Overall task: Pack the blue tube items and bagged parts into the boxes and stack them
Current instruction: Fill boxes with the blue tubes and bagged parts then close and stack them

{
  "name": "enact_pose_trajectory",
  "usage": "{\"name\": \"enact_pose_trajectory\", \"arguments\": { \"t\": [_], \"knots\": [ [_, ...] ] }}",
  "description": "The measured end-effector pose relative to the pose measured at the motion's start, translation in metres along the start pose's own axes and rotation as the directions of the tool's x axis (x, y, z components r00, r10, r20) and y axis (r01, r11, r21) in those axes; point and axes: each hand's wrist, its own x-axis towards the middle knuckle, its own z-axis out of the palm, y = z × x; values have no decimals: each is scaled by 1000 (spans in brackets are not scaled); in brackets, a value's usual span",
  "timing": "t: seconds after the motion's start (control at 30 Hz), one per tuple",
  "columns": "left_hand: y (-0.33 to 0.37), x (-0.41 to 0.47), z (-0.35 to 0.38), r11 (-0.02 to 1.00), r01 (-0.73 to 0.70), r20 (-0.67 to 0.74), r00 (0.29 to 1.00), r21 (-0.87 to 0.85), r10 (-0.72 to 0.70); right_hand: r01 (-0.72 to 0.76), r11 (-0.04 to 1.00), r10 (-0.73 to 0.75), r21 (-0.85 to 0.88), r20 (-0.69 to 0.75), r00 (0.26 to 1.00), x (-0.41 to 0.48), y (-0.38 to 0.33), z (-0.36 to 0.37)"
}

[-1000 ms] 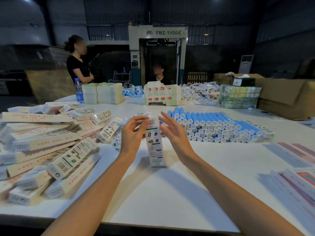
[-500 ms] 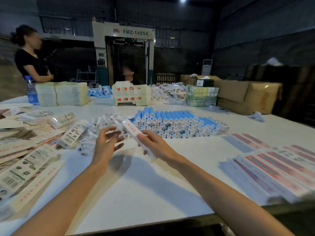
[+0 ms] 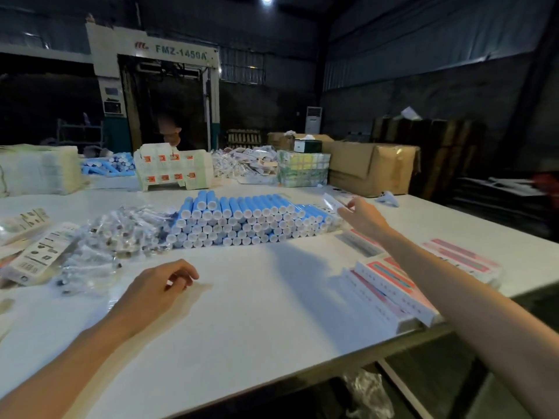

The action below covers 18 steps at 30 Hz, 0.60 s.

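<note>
My right hand stretches past the right end of the blue tubes, fingertips at a blurred white box slanting up-left from them (pinched or merely touched, I cannot tell). My left hand, loosely curled and empty, hovers nearer the bagged parts.

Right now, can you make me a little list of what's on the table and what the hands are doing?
Table: white, large
Blue tubes: stacked pile, middle
Bagged parts: clear heap left of tubes
Pink boxes: lying at right edge
Left hand: near table's front, loosely curled, empty
Right hand: stretched out, fingertips at blurred white box; grip unclear
</note>
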Motion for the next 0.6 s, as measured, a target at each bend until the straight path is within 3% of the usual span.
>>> {"name": "enact_pose_trajectory", "arguments": {
  "t": [0.3, 0.6],
  "knots": [
    [1, -3, -3, 998, -56, 22, 998, 19, 55, -64, 969, 115, -240, 204, 972, 5, 14, 22],
    [2, -5, -6, 999, -30, 47, 998, 11, 29, -72, 904, 164, -422, 186, 969, 3, 18, 43]
  ]
}}
